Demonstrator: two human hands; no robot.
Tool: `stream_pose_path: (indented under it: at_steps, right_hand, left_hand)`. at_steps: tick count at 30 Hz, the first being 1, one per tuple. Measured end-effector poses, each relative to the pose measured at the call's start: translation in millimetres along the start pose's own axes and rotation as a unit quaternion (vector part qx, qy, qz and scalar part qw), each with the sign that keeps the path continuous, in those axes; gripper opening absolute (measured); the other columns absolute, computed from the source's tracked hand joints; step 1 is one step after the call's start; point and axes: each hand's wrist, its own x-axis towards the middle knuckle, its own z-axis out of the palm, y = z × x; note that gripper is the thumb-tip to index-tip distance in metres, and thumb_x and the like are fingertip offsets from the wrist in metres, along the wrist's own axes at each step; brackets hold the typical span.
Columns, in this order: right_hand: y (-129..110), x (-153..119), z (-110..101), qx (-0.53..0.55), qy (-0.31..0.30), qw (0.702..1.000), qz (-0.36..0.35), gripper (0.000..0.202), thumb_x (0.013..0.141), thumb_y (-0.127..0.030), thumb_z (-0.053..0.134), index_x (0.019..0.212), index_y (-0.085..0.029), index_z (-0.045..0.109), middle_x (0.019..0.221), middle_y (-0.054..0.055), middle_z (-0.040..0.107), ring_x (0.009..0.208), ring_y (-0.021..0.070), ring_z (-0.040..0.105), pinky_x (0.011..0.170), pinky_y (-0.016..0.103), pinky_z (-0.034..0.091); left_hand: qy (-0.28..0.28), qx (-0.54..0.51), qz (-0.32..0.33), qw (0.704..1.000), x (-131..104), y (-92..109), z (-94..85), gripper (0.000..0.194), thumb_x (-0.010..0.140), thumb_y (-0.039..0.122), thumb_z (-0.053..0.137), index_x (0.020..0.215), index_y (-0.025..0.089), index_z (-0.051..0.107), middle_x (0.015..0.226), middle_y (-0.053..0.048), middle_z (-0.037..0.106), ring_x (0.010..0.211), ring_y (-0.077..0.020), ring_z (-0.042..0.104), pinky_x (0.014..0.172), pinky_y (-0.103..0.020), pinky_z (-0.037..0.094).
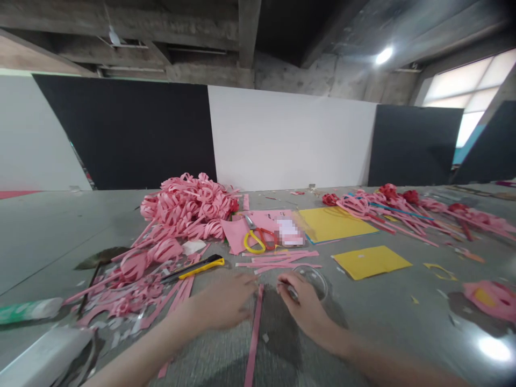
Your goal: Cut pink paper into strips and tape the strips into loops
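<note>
My left hand (228,301) hovers over the floor with its fingers stretched out, a little blurred, and nothing shows in it. Just right of its fingertips a long narrow pink paper strip (254,338) runs toward me. My right hand (300,301) is curled, thumb and fingers closed together; what they pinch, if anything, I cannot make out. Behind that hand lies a clear roll of tape (322,279), partly hidden by it. Several more pink strips (278,259) lie just beyond both hands.
Scissors (255,242) with yellow and red handles lie on pink sheets. A yellow utility knife (201,267) rests left, near a heap of pink paper loops (185,207). Yellow sheets (373,262) and paper flowers (391,196) lie right. A white box (44,357) stands front left.
</note>
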Motion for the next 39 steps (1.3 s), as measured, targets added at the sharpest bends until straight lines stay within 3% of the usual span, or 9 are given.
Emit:
stream_pose_path:
  at_steps: [2, 5, 11, 14, 17, 21, 27, 32, 39]
  right_hand:
    - [1, 1, 0, 0.018, -0.003, 1.0, 0.006, 0.016, 0.076, -0.01, 0.041, 0.084, -0.019, 0.053, 0.082, 0.004, 0.058, 0.078, 0.0162, 0.053, 0.069, 0.027, 0.041]
    - [1, 2, -1, 0.028, -0.003, 1.0, -0.002, 0.018, 0.076, -0.008, 0.041, 0.083, -0.018, 0.053, 0.082, 0.003, 0.058, 0.078, 0.0157, 0.054, 0.071, 0.027, 0.041]
    - [-1, 3, -4, 0.008, 0.006, 1.0, -0.028, 0.021, 0.077, -0.007, 0.041, 0.085, -0.02, 0.057, 0.084, 0.004, 0.059, 0.08, 0.0162, 0.054, 0.074, 0.03, 0.041]
    - [0, 3, -4, -0.004, 0.009, 0.999, -0.033, 0.022, 0.078, -0.009, 0.042, 0.086, -0.019, 0.059, 0.082, 0.004, 0.059, 0.08, 0.0166, 0.054, 0.074, 0.03, 0.042]
    - [0, 3, -3, -0.017, 0.011, 0.999, -0.028, 0.022, 0.079, -0.011, 0.043, 0.088, -0.02, 0.061, 0.083, 0.004, 0.061, 0.079, 0.0168, 0.056, 0.074, 0.031, 0.042]
    - [2, 4, -1, -0.033, -0.009, 0.999, -0.029, 0.025, 0.081, -0.011, 0.042, 0.093, -0.023, 0.061, 0.087, 0.003, 0.063, 0.081, 0.0164, 0.057, 0.078, 0.032, 0.04]
    - [7, 7, -4, -0.036, -0.062, 0.997, -0.035, 0.03, 0.081, -0.013, 0.044, 0.101, -0.026, 0.06, 0.087, 0.002, 0.064, 0.082, 0.0162, 0.057, 0.078, 0.031, 0.039]
    - [10, 9, -5, 0.011, -0.113, 0.994, 0.007, 0.053, 0.075, -0.009, 0.048, 0.125, -0.023, 0.038, 0.076, -0.001, 0.062, 0.072, 0.013, 0.056, 0.073, 0.026, 0.04]
    - [8, 14, -6, 0.033, -0.141, 0.988, 0.045, 0.047, 0.074, -0.006, 0.044, 0.118, -0.018, 0.035, 0.071, -0.003, 0.059, 0.068, 0.0125, 0.054, 0.069, 0.026, 0.039]
  left_hand:
    - [-0.049, -0.018, 0.017, 0.998, -5, 2, 20.7, 0.047, 0.072, 0.021, 0.056, 0.117, 0.012, 0.047, 0.128, -0.013, 0.043, 0.116, -0.0223, 0.04, 0.092, -0.031, 0.037]
    - [-0.053, -0.02, 0.011, 0.998, -11, 12, 40.6, 0.05, 0.079, 0.027, 0.049, 0.125, 0.012, 0.037, 0.135, -0.014, 0.032, 0.124, -0.0228, 0.028, 0.098, -0.035, 0.032]
    - [0.003, 0.031, -0.036, 0.999, -10, 35, 59.8, 0.05, 0.076, 0.034, 0.054, 0.12, 0.014, 0.045, 0.128, -0.015, 0.043, 0.118, -0.0289, 0.036, 0.095, -0.042, 0.035]
    - [0.058, 0.026, -0.026, 0.998, -10, 39, 74.0, 0.054, 0.078, 0.04, 0.05, 0.124, 0.013, 0.039, 0.126, -0.014, 0.044, 0.115, -0.0275, 0.04, 0.094, -0.041, 0.038]
    - [0.103, 0.025, -0.019, 0.994, -11, 38, 83.5, 0.043, 0.084, 0.036, 0.041, 0.121, 0.013, 0.042, 0.123, -0.012, 0.048, 0.112, -0.025, 0.043, 0.092, -0.04, 0.04]
    - [0.141, 0.027, -0.014, 0.989, -9, 38, 85.1, 0.028, 0.083, 0.02, 0.041, 0.109, 0.017, 0.052, 0.112, -0.007, 0.055, 0.106, -0.0224, 0.048, 0.09, -0.038, 0.043]
    - [0.172, 0.001, -0.01, 0.985, -9, 42, 85.4, 0.024, 0.08, 0.016, 0.044, 0.101, 0.018, 0.055, 0.105, -0.006, 0.057, 0.103, -0.0225, 0.05, 0.086, -0.037, 0.046]
    - [0.171, 0.001, -0.003, 0.985, -10, 43, 85.8, 0.028, 0.08, 0.016, 0.043, 0.107, 0.018, 0.053, 0.105, -0.005, 0.058, 0.104, -0.0212, 0.049, 0.088, -0.037, 0.045]
    - [0.142, -0.005, -0.017, 0.99, -10, 44, 83.6, 0.03, 0.08, 0.014, 0.043, 0.109, 0.018, 0.052, 0.111, -0.006, 0.055, 0.109, -0.0214, 0.046, 0.091, -0.037, 0.042]
